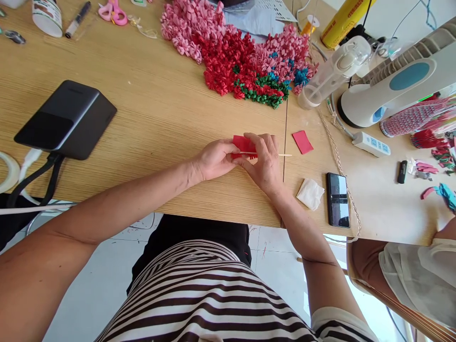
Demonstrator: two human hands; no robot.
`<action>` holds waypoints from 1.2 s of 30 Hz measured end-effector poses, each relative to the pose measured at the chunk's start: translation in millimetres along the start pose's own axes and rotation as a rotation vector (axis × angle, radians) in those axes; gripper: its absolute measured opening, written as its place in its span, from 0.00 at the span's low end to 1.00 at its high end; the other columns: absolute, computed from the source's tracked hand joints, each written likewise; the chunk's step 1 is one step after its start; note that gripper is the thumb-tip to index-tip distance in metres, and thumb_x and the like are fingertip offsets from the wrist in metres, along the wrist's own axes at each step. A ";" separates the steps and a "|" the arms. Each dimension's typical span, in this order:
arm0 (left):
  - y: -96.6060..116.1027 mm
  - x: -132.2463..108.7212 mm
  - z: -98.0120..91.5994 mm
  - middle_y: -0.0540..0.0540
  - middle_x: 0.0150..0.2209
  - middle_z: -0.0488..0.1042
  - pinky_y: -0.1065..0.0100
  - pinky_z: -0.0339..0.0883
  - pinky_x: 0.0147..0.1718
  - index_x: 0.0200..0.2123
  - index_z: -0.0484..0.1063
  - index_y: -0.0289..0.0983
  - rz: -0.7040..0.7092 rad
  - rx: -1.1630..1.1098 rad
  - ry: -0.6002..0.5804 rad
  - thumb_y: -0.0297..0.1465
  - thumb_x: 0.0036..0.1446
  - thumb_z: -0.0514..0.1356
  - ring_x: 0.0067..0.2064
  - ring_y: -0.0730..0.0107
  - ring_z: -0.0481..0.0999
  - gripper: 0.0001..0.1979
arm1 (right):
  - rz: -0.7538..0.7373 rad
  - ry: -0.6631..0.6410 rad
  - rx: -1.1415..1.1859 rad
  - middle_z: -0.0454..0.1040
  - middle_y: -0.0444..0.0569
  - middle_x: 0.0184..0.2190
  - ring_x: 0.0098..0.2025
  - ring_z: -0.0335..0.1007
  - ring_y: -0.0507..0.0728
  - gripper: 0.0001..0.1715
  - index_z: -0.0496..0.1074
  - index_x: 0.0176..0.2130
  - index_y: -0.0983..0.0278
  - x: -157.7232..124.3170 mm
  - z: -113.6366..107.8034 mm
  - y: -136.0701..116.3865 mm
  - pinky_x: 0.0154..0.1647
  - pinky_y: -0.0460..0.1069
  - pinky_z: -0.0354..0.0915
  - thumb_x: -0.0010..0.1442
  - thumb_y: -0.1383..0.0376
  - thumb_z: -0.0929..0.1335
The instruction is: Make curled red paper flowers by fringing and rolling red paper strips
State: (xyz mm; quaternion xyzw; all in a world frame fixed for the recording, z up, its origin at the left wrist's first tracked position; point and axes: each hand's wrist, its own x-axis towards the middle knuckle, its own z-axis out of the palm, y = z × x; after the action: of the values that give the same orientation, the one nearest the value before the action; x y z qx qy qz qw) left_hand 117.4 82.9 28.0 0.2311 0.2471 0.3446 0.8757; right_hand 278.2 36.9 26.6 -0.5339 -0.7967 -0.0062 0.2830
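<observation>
Both hands meet over the table's front part around a small red piece of paper or cloth [241, 142] with a fringed lower edge. My left hand [219, 159] pinches its left side between thumb and fingers. From the right, my right hand [265, 159] is closed over the same piece, its fingers hiding much of it. A thin pale stick [286, 155] lies along the red piece and sticks out to the right of my right hand. A second red piece [302, 142], flat and square, lies on the table to the right of that hand.
Beyond my hands lies a heap of pink, red and green curled flowers [245, 61]. Right are a white tissue [310, 194], a phone [337, 199], a bottle [335, 71] and a power strip [371, 144]. A black power station [67, 118] stands left. Another person sits at the right.
</observation>
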 end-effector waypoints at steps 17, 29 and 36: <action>-5.8 -2.0 3.1 0.46 0.29 0.76 0.68 0.66 0.42 0.29 0.78 0.30 -0.026 -0.036 0.011 0.15 0.56 0.53 0.30 0.74 0.72 0.14 | 0.107 0.003 0.064 0.71 0.50 0.43 0.49 0.67 0.62 0.23 0.66 0.62 0.57 0.3 -0.5 0.7 0.55 0.62 0.66 0.70 0.57 0.65; -2.2 -7.1 12.4 0.46 0.24 0.74 0.67 0.66 0.42 0.29 0.74 0.28 -0.107 -0.114 0.115 0.15 0.62 0.48 0.26 0.77 0.65 0.17 | 0.097 0.023 0.082 0.72 0.51 0.42 0.47 0.68 0.61 0.23 0.66 0.59 0.60 1.0 -0.4 1.2 0.51 0.59 0.67 0.70 0.53 0.66; 2.6 -6.7 14.0 0.42 0.28 0.77 0.66 0.63 0.40 0.29 0.74 0.29 -0.104 -0.068 0.175 0.17 0.61 0.49 0.33 0.69 0.75 0.16 | 0.073 -0.077 0.018 0.72 0.55 0.48 0.54 0.67 0.67 0.31 0.66 0.65 0.57 -0.6 -1.4 -4.7 0.56 0.63 0.65 0.69 0.47 0.65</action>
State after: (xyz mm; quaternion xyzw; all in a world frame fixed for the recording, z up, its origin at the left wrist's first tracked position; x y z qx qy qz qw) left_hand 120.1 76.5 42.1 0.1570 0.3225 0.3257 0.8748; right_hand 275.0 33.9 28.8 -0.5601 -0.7870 0.0318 0.2568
